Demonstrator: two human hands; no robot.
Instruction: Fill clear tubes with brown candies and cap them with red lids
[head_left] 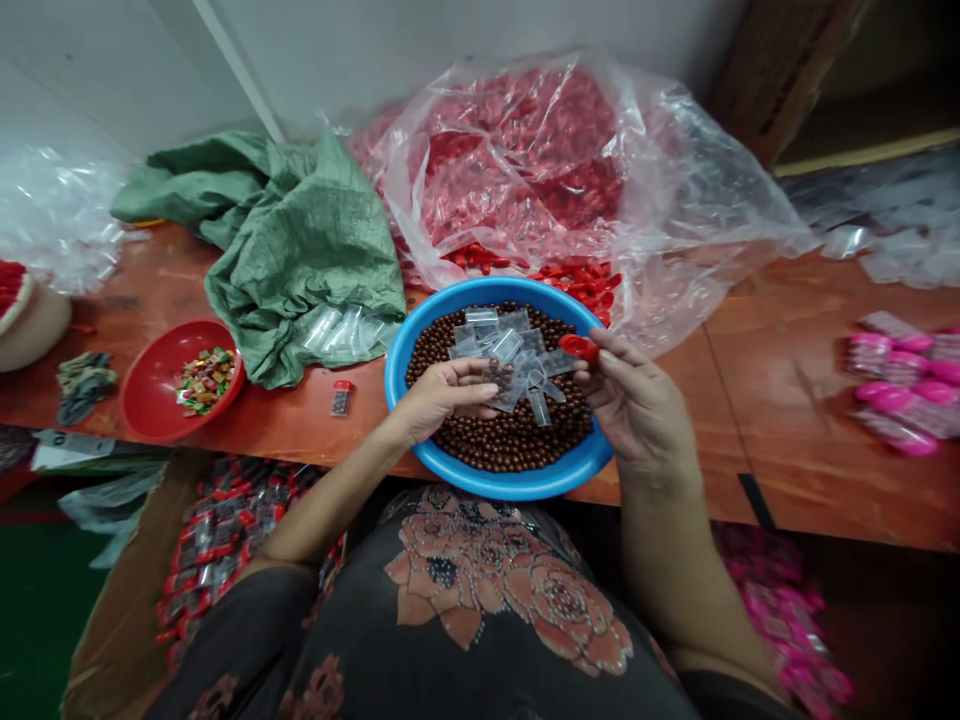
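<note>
A blue basin (397, 400) of small brown balls (502, 455) stands at the table's front edge, with clear plastic cases (538, 375) heaped on the balls. Over its left part, my left hand (442, 398) holds a clear case with brown balls in it (499, 378) between thumb and fingers. My right hand (637, 405), above the basin's right rim, pinches a red cap (579, 348). The cap and the held case are apart.
Left of the basin are a small red-capped case (341, 398), a red bowl (142, 395) of wrapped pieces and a green cloth sack (300, 250). Behind lies a big plastic bag of red caps (517, 170). Pink-capped cases (904, 380) lie right.
</note>
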